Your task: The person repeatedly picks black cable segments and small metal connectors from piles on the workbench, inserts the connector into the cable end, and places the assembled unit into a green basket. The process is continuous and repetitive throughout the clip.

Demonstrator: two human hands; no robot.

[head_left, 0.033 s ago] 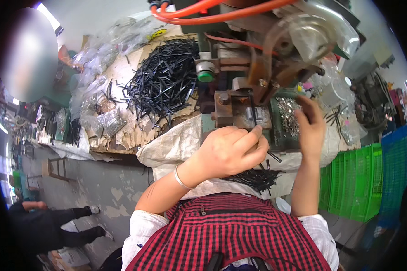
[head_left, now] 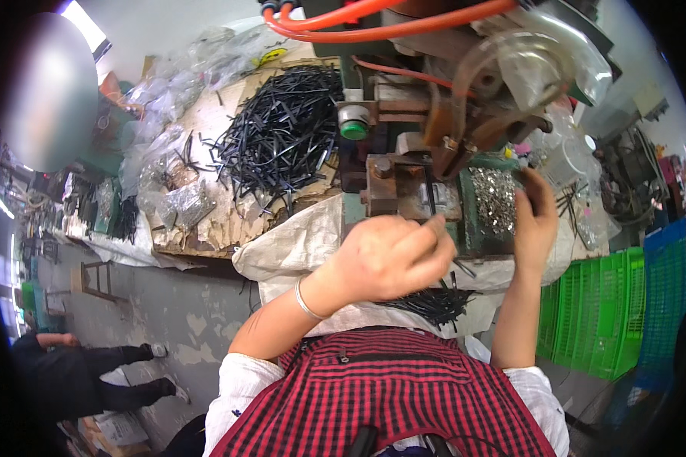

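My left hand (head_left: 392,257), with a bracelet at its wrist, pinches a thin black strip (head_left: 432,199). The strip's far end lies on the metal fixture (head_left: 410,190) of a bench press, and its near end sticks out below my fingers. My right hand (head_left: 537,221) is at the right rim of a green tray (head_left: 472,221) full of small shiny metal pieces (head_left: 495,199). Its thumb and fingers are curved and apart, with nothing visible between them. Below my left hand lies a bunch of black strips (head_left: 434,305), partly covered by that hand.
A big heap of black strips (head_left: 282,137) covers the worn bench (head_left: 198,238) at left, beside plastic bags (head_left: 187,204). Orange hoses (head_left: 389,30) and a green button (head_left: 354,129) belong to the press. Green crates (head_left: 594,312) stand at right. Another person (head_left: 91,373) is at lower left.
My right hand has shifted slightly right and down at the tray's rim. My left hand keeps its pinch on the strip. The whole view has moved a little.
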